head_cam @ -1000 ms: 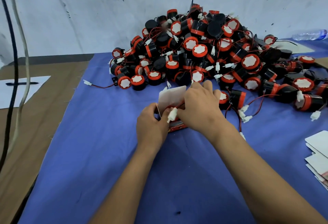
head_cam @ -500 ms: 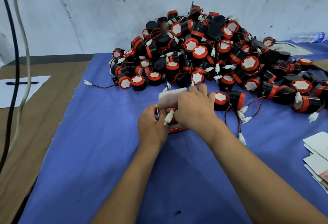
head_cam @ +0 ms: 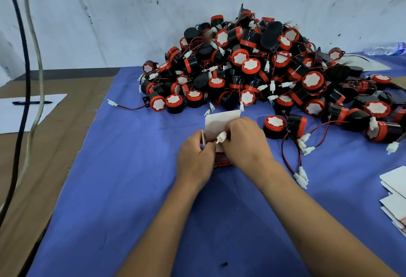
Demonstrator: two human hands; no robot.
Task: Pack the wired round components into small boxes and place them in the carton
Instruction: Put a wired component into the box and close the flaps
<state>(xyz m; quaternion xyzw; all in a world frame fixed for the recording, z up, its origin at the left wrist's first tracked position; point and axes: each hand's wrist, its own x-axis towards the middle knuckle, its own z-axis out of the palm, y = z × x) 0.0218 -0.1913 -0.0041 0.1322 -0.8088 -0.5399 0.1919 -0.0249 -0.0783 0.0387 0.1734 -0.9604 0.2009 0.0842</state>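
Both forearms reach forward over the blue cloth (head_cam: 123, 189); the left hand (head_cam: 194, 159) curls its fingers round the small box (head_cam: 219, 131), gripping its left side; the right hand (head_cam: 243, 142) bends over the box's open top, a white connector (head_cam: 221, 138) pinched at its fingertips; the pile of wired round components (head_cam: 252, 68) lies just beyond the fingers; flat box blanks (head_cam: 395, 191) lie far right.
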